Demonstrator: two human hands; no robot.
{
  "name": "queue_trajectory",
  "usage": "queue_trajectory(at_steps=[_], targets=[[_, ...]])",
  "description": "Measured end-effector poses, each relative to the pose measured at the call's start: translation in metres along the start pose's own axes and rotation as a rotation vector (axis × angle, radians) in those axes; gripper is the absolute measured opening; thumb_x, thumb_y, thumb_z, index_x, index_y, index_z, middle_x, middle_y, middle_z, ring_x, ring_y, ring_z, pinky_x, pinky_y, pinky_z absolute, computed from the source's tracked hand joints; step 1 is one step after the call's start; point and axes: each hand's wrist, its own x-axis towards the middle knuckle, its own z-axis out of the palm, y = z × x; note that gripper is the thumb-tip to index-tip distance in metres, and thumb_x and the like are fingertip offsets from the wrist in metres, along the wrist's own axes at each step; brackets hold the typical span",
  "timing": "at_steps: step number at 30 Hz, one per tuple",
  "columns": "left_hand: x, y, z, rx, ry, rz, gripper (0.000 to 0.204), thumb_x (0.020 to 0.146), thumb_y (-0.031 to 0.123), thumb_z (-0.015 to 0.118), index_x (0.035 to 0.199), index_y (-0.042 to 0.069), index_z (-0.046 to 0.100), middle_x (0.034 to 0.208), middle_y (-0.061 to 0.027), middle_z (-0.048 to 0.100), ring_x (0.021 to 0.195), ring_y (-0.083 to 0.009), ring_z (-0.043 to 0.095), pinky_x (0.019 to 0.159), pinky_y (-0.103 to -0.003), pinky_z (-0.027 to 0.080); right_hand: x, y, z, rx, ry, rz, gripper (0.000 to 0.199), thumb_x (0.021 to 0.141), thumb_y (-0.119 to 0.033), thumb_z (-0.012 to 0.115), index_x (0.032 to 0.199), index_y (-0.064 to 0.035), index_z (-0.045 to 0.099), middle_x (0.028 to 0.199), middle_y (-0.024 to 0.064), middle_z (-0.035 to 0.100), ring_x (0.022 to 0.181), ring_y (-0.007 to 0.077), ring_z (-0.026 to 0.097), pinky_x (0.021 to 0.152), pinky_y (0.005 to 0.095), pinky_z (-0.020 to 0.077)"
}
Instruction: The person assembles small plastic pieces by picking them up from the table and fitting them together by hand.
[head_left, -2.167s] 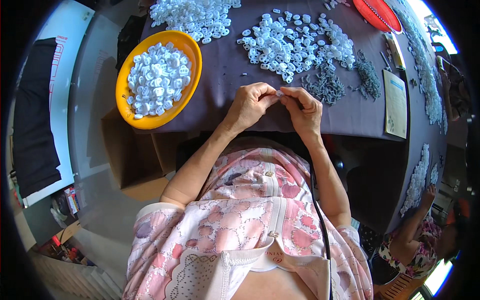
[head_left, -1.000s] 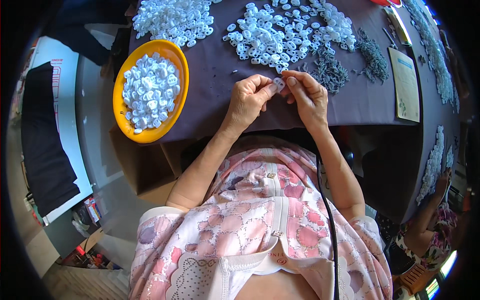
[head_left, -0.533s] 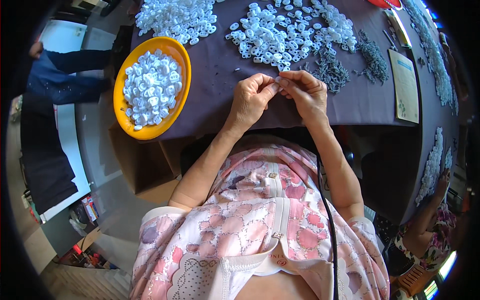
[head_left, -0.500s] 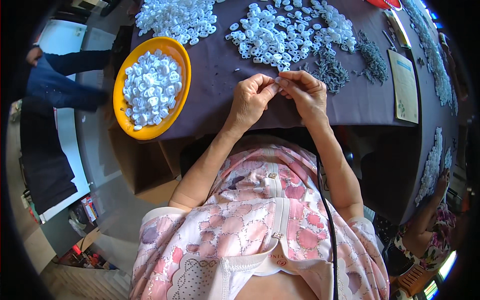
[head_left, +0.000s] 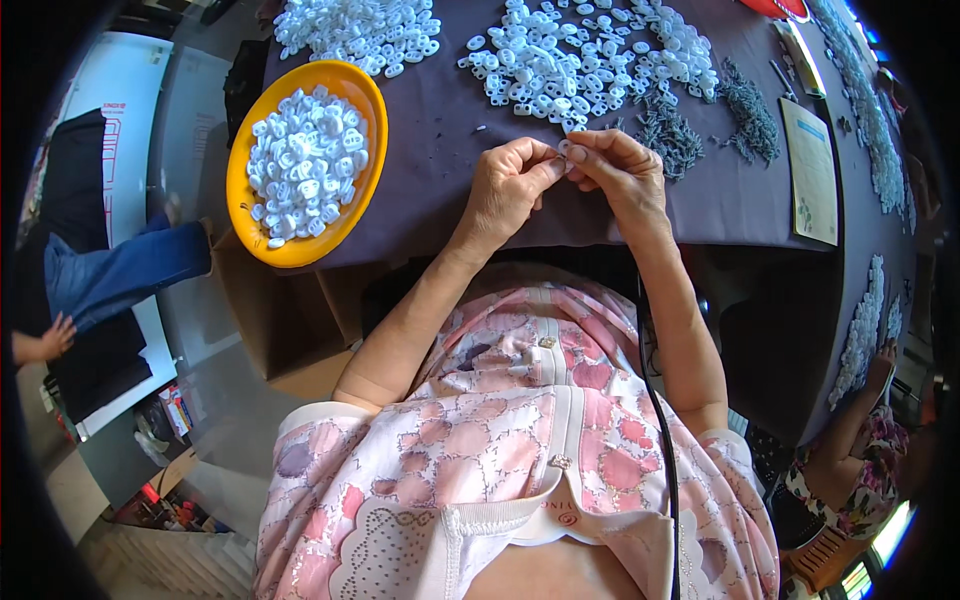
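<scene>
Over the front part of the dark cloth-covered table, my two hands meet fingertip to fingertip. My left hand (head_left: 508, 192) is closed, its thumb and forefinger pinching at a small white plastic piece (head_left: 565, 147). The thumb and fingers of my right hand (head_left: 625, 178) are closed on the same piece from the other side. Fingers cover most of it, and anything smaller between them is hidden. Just beyond lies a pile of white oval pieces with holes (head_left: 545, 65). Small thin grey pieces (head_left: 670, 140) are heaped beside my right hand.
On the left, a yellow oval basin (head_left: 376, 160) holds many white pieces. Another white pile (head_left: 355, 30) lies behind it. A second grey heap (head_left: 750, 115) and a beige booklet (head_left: 810, 170) are to the right. One person walks at left; another person's arm (head_left: 860, 400) reaches a table at right.
My hands stay together, with the fingers slightly shifted around the white piece. My view has tilted a little. At the left, the walking person has moved nearer.
</scene>
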Motion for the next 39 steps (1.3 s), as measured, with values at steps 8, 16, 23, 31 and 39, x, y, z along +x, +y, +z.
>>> queue_trajectory(at_steps=[8,16,23,31,39], targets=[[0.0052,0.0055,-0.0039,-0.063,-0.051,-0.129,0.011,0.084,0.012,0.059,0.081,0.003,0.062,0.064,0.0016,0.058,0.046,-0.0021,0.044,0.041,-0.018,0.035,0.0059,-0.0047,-0.0045,0.037,-0.104,0.092,0.015,0.082,-0.012,0.065,0.095,-0.0049,0.067,0.076,-0.0003,0.064,0.068,0.0046,0.059,0.055,0.0179,0.0457],[0.0045,0.0014,-0.0023,-0.034,-0.032,-0.1,0.014,0.086,0.017,0.058,0.086,0.004,0.062,0.062,0.0048,0.054,0.046,-0.0002,0.043,0.039,-0.015,0.033,0.0068,-0.0032,-0.0053,0.012,-0.082,0.069,0.014,0.08,-0.007,0.066,0.094,-0.0038,0.067,0.078,0.0003,0.065,0.068,0.0046,0.059,0.057,0.0173,0.0477],[0.0047,0.0055,-0.0015,-0.014,-0.04,-0.094,0.016,0.087,0.019,0.058,0.087,0.003,0.062,0.063,0.0042,0.054,0.048,-0.0003,0.044,0.039,-0.015,0.033,0.0045,-0.0002,-0.006,-0.019,-0.117,0.028,0.016,0.081,-0.004,0.063,0.096,-0.0038,0.067,0.08,0.0013,0.065,0.071,0.0054,0.06,0.059,0.0181,0.049],[0.0013,0.0038,0.0002,-0.009,-0.01,-0.089,0.014,0.085,0.015,0.057,0.083,0.002,0.062,0.06,0.0023,0.055,0.046,-0.0029,0.045,0.039,-0.019,0.035,0.0012,0.0029,-0.0083,-0.043,-0.1,-0.015,0.019,0.081,-0.004,0.062,0.1,-0.004,0.066,0.082,0.0021,0.065,0.073,0.0062,0.06,0.061,0.019,0.05],[0.0026,0.0001,-0.001,0.007,-0.026,-0.094,0.013,0.086,0.015,0.056,0.086,0.004,0.062,0.063,0.0038,0.053,0.048,-0.0012,0.045,0.038,-0.016,0.034,0.0034,0.0002,-0.0059,-0.054,-0.113,0.021,0.019,0.08,-0.01,0.066,0.098,-0.0033,0.066,0.08,0.0021,0.065,0.069,0.0058,0.059,0.059,0.0191,0.0491]])
